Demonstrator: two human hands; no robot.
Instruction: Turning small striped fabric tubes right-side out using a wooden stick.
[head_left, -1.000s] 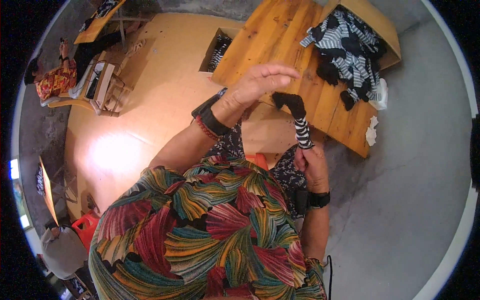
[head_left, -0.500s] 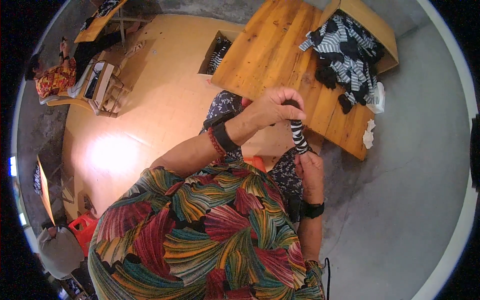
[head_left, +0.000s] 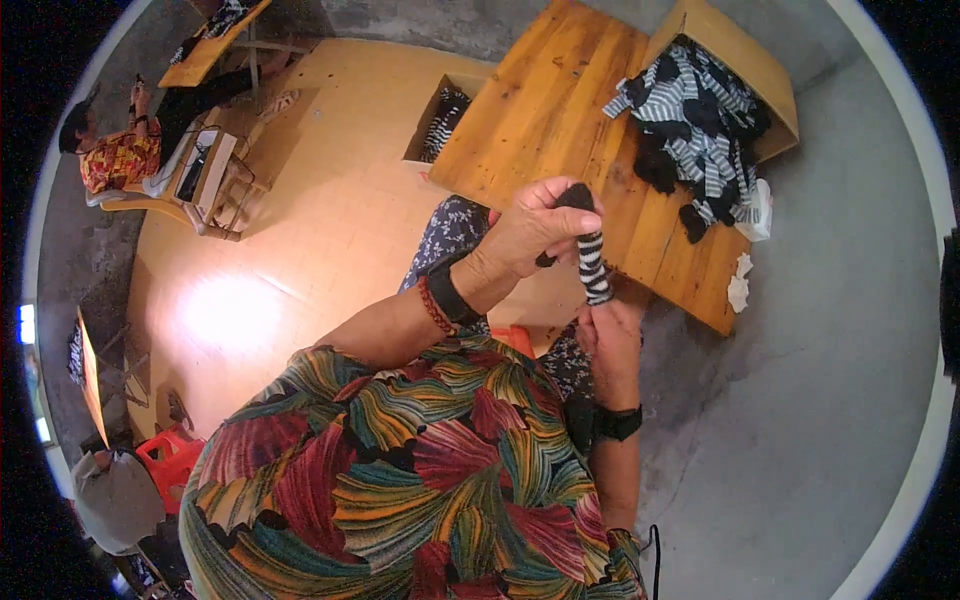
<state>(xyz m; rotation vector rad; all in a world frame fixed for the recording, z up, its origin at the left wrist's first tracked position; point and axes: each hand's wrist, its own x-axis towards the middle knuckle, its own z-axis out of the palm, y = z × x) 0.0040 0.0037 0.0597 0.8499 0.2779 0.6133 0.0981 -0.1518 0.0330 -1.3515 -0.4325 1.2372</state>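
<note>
A black-and-white striped sock is stretched upright between my two hands, over the near edge of the table. My left hand is closed round its solid black upper end, the thumb pressed across the front and the black knit poking out above it. A bit of black fabric also shows below the left fingers. At the lower end of the stripes, my right hand is closed on the sock, with some of its fingers hidden from view.
A wooden table stands ahead, bearing a tipped cardboard box that spills striped and black socks. Crumpled white paper lies by its right edge. Another carton sits on the floor. Co-workers sit at left, near a red stool.
My left hand has shifted slightly left and turned, so more of the sock's black end shows. The right hand has dropped a little, moving slightly left. The whole view has tilted slightly.
</note>
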